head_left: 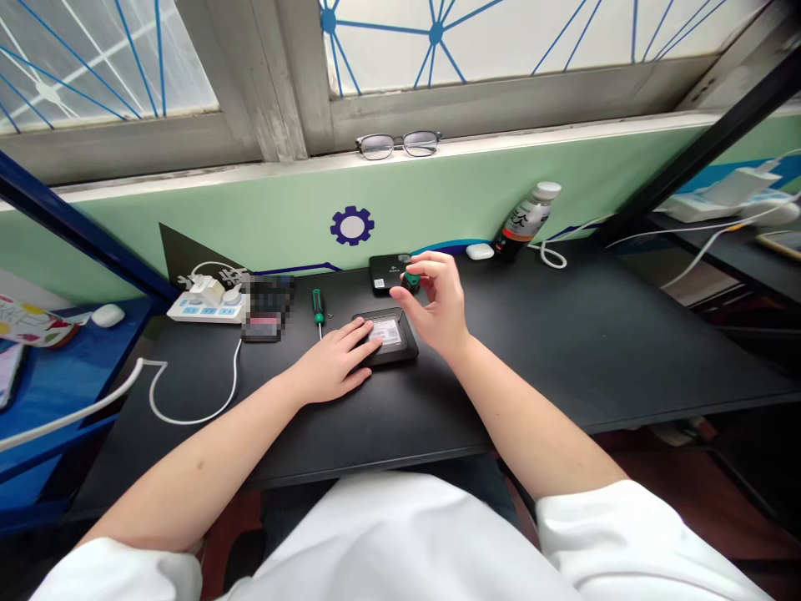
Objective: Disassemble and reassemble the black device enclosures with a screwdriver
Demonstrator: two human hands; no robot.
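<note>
White sleeves (626,534) up front; further out, a small black rectangular drive case with a white label (393,335) sits on the black desk (594,334). Left hand (335,363) lies flat on it, fingers open, pinning it steady, while right hand (440,305) pinches a stubby green-and-black tool (411,278) over its far edge.

The person wears a plain white top (400,542) with short, loose sleeves. The left sleeve (118,572) and the right sleeve (632,534) both stop near the elbow, and the arms are bare from there down. The left hand (335,363) and the right hand (441,313) are bare too.
</note>
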